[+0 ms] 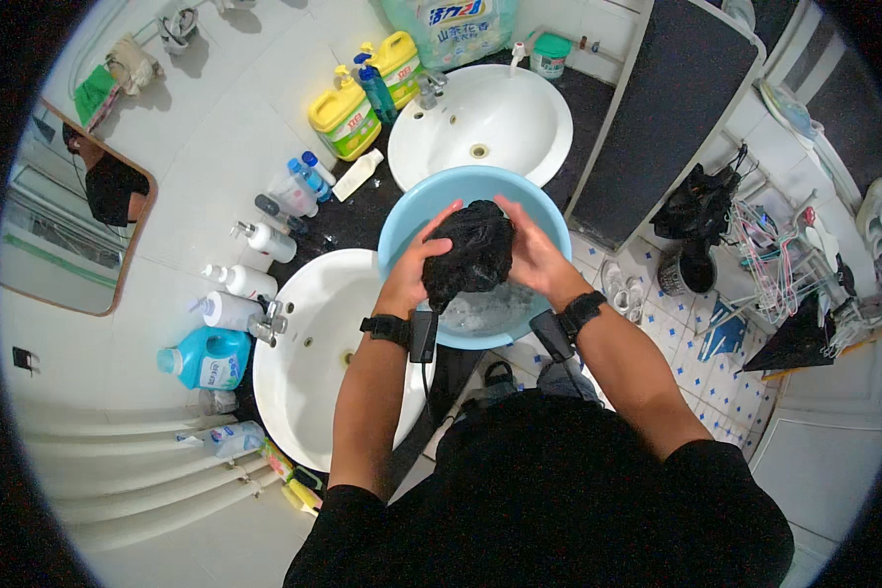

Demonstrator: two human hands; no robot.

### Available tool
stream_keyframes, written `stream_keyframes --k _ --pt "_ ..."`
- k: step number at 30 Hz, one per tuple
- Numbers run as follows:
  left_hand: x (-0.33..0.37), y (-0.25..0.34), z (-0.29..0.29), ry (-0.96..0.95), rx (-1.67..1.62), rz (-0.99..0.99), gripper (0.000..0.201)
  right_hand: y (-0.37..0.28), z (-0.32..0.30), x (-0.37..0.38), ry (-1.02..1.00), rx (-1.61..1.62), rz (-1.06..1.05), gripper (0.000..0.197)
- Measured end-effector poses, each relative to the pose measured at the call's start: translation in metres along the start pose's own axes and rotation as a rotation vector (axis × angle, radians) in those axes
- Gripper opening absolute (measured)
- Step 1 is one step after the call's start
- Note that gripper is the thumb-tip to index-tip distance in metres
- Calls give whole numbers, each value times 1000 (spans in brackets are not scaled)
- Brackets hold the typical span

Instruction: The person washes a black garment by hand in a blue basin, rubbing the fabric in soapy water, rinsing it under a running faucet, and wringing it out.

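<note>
A bunched-up, wet-looking black cloth (pixel 472 245) is squeezed between my two hands above a light blue basin (pixel 551 208). My left hand (pixel 423 257) grips its left side, with the thumb across the front. Against the right side of the bundle presses my right hand (pixel 539 257), its fingertips near the top and partly hidden. The lower left end of the cloth hangs down toward the basin. White suds (pixel 490 312) float on the water below; the cloth and hands hide the rest of the basin's inside.
White sinks lie beyond (pixel 519 108) and left of the basin (pixel 299 392). Along the wall stand yellow jugs (pixel 345 118), pump bottles (pixel 265 240) and a blue detergent jug (pixel 211 358). A dark panel (pixel 666 118) rises at right; hangers (pixel 769 255) crowd the far right.
</note>
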State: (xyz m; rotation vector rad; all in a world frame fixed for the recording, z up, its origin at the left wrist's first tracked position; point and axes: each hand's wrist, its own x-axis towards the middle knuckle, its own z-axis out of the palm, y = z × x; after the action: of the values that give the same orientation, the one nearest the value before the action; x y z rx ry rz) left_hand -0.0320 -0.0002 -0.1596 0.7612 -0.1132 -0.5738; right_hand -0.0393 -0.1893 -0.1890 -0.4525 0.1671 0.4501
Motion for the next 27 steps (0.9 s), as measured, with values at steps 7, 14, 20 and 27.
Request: stream_keyframes --k 7,14,20,27 --pt "28 -22 -12 246 479 105 44 -5 2 14 93 -78 120 45" --pt "38 -43 -55 622 444 -32 64 -12 23 31 224 -504 -285 48" --pt "18 -25 -31 140 -296 -243 75 -2 33 12 -81 -1105 -505 59" --pt "11 -15 -52 263 -203 -222 48 -12 18 29 -603 -1504 -599 81"
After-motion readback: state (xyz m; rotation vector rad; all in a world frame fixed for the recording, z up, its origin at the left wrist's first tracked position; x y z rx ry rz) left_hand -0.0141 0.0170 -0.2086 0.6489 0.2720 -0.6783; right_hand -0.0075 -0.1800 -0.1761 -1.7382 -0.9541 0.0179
